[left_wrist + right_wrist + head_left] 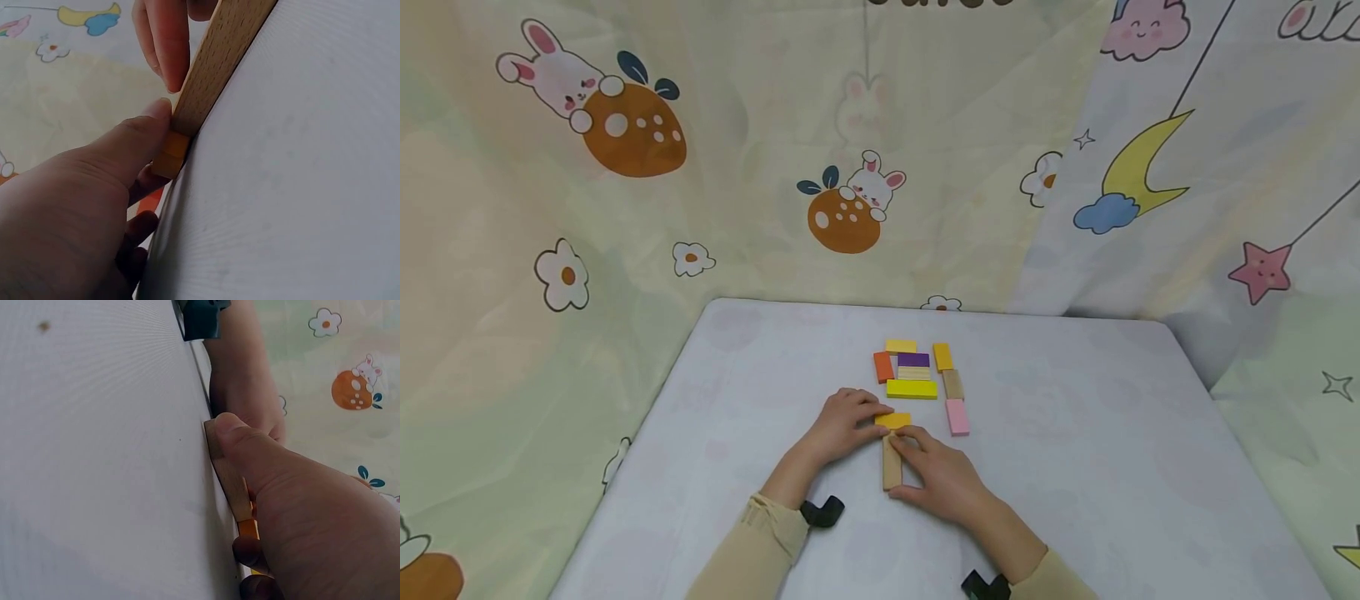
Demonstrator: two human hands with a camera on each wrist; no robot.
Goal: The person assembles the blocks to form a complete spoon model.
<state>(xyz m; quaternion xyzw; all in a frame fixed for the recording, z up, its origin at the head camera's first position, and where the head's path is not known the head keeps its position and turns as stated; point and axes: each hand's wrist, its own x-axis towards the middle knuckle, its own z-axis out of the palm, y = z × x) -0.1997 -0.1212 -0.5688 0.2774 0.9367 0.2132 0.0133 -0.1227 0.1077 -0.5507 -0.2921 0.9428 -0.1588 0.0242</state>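
Note:
My left hand (pixel 844 427) pinches a short orange-yellow block (pixel 892 420) between thumb and fingers. Against its near side stands the end of a plain wooden block (pixel 891 468), forming a T. My right hand (pixel 946 477) grips that wooden block, thumb at the near end and fingers toward the far end. In the left wrist view the wooden block (pixel 215 69) meets the orange-yellow block (pixel 172 156) beside my thumb. The right wrist view has my thumb on the end of the wooden block (pixel 228 478); part of its side is hidden.
Beyond my hands, a purple block (pixel 913 360), a plain wooden one (pixel 913 373), a yellow one (pixel 912 389), an orange one (pixel 883 367) and a pale yellow one (pixel 901 345) lie grouped. A column at right has yellow (pixel 943 357), tan (pixel 952 384) and pink (pixel 957 417) blocks.

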